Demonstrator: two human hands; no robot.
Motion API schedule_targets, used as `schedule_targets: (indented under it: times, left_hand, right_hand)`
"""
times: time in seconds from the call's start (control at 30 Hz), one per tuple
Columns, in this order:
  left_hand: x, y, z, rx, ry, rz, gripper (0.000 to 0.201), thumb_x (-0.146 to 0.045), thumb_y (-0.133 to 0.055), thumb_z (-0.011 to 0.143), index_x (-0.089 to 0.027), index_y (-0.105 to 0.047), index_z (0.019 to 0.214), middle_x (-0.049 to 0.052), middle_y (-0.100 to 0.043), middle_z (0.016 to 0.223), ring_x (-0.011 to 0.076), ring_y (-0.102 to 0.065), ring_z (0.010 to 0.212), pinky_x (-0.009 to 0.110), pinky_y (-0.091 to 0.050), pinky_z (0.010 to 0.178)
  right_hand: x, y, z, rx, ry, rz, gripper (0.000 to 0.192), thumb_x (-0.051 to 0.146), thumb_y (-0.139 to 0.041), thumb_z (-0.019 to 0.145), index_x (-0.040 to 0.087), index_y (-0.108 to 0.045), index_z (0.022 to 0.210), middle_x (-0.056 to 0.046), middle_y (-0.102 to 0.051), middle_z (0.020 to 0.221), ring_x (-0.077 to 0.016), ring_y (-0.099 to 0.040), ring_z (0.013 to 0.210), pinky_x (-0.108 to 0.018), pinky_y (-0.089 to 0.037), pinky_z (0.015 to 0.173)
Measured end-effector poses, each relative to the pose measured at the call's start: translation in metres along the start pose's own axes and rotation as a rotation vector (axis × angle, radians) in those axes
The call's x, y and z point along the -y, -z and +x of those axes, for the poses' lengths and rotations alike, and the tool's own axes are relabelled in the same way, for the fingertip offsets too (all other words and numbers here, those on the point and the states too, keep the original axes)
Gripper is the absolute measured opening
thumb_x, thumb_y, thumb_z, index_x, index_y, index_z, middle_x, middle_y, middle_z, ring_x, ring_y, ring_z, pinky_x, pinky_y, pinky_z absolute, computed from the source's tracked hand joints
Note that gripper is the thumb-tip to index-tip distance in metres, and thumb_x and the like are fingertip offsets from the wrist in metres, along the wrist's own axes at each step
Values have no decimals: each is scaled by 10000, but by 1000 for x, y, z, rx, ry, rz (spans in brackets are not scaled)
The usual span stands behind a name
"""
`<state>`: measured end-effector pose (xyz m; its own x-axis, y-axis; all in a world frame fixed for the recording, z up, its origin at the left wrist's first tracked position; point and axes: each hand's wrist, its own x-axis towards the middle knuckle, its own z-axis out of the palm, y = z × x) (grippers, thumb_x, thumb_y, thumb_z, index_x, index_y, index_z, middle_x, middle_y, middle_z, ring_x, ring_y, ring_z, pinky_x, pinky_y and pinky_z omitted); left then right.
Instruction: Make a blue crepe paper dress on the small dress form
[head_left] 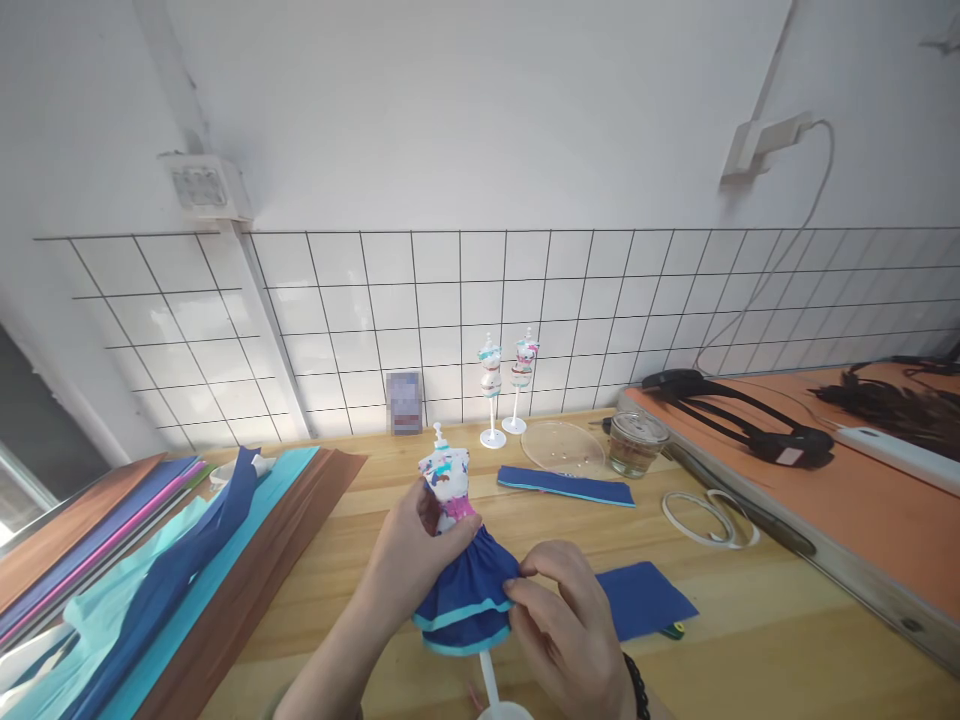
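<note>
A small mannequin dress form [448, 478] on a white stand stands at the near middle of the wooden table [750, 620]. It wears a printed white top and a dark blue paper skirt [466, 590] with turquoise trim. My left hand [409, 555] grips the form at the waist from the left. My right hand [570, 625] pinches the skirt's right edge with thumb and forefinger. A flat dark blue paper piece [645, 598] lies just right of my right hand.
Stacked coloured paper sheets [150, 570] cover the left. A blue strip with a turquoise edge [566, 486], two more mini dress forms [504, 385], a clear plate [562, 446], a glass jar [636, 443], tape rings [709, 517], an orange mat [862, 500] with black tools.
</note>
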<state>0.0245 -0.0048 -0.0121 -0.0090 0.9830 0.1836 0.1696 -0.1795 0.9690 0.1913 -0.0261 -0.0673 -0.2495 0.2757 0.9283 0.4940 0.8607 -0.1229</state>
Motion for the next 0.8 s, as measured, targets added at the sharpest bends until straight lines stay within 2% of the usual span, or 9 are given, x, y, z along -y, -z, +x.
schedule_targets:
  times: [0.17,0.37,0.47,0.63,0.8]
  left_hand:
    - [7,-6,-3,-1,-12,61,250,-253,-676,697,-169,-556,900,30,-664,819,212,-619,774,301,-481,683]
    - [10,-10,-7,-13,11,153,252,-287,-661,715,-167,-553,909,34,-655,796,205,-609,721,294,-468,634]
    - [9,-10,-6,-25,32,147,242,-289,-662,708,-172,-548,885,31,-652,790,209,-612,726,293,-468,632]
    - [9,-11,-7,-35,67,197,215,-290,-656,700,-178,-534,836,22,-642,756,216,-614,723,306,-470,634]
    - [7,-14,-11,-30,71,229,234,-291,-654,694,-173,-553,869,35,-658,776,227,-619,727,311,-459,625]
  right_hand:
    - [6,0,5,-31,56,-56,263,-39,-508,753,149,-591,918,-77,-533,886,-198,-532,802,-380,-470,666]
    - [8,4,7,11,47,17,175,11,-483,791,142,-597,814,-75,-575,750,-192,-536,719,-345,-462,597]
    - [8,3,6,4,45,14,181,2,-491,783,144,-599,818,-79,-585,752,-187,-542,707,-337,-464,594]
    - [12,0,8,0,125,-96,190,28,-509,793,170,-623,848,-75,-608,811,-197,-566,775,-375,-464,670]
    - [18,5,12,37,163,-123,169,76,-491,840,174,-623,798,-53,-639,759,-182,-567,763,-370,-436,711]
